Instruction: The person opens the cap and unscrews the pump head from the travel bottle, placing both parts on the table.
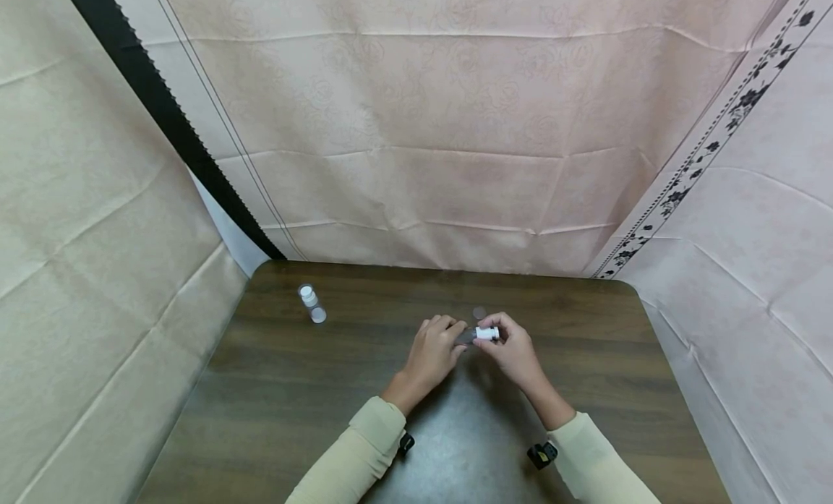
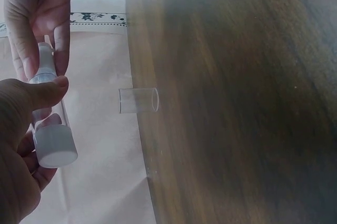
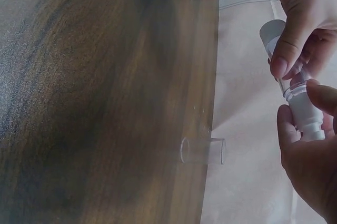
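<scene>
Both hands hold one small clear bottle with white ends, tilted between them. My left hand (image 1: 431,353) grips its clear body; in the left wrist view the thumb lies across the bottle (image 2: 56,146) above its wide white base. My right hand (image 1: 514,353) pinches the white neck part (image 3: 305,109) at the other end with thumb and fingers. A short clear cap (image 2: 138,100), like an open tube, stands on the table just beyond the hands, and shows in the right wrist view as a clear cylinder (image 3: 202,151).
A second bottle with white ends (image 1: 312,304) is at the back left of the brown wooden table (image 1: 273,388). Pale cloth (image 1: 423,128) hangs behind the table's back edge and along both sides.
</scene>
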Motion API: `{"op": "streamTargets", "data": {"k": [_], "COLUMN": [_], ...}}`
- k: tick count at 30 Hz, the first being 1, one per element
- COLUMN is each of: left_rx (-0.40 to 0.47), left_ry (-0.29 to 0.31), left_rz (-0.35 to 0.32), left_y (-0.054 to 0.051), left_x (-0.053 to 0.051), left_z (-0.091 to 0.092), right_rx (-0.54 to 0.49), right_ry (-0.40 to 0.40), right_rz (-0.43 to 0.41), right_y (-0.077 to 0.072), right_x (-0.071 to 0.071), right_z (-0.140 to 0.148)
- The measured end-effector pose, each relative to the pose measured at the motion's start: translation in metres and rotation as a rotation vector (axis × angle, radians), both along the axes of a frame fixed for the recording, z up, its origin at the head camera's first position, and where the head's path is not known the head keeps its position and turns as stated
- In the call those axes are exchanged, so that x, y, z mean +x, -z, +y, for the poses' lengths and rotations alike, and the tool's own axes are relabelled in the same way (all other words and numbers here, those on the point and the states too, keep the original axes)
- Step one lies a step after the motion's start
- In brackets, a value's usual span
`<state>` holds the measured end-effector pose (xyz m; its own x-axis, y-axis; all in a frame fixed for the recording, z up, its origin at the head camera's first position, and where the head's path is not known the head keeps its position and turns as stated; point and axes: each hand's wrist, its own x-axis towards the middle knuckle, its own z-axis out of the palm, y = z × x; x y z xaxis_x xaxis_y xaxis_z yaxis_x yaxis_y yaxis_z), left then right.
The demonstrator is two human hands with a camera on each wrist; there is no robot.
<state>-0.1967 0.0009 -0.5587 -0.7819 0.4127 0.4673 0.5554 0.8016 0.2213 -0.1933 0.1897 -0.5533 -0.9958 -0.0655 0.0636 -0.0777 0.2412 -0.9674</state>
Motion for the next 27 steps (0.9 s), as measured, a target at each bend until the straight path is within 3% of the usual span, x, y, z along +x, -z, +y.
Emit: {"op": "streamTargets", "data": {"k": [10,27], "left_rx": [0.025,0.083], "left_ry": [-0.021,-0.070], "left_rz": [-0.032,-0.109], "left_y": [0.0007,0.0004], "left_x": [0.0012,0.0008], "left_z": [0.0007,0.0054], "right_rx": [-0.067,-0.108], "right_ry": [0.040,0.127], "right_rz": [-0.028,0.040], "right_y": [0.0000,0.0036], "right_x": [0.0010,0.0004], "right_z": [-0.0016,-0.0077]}}
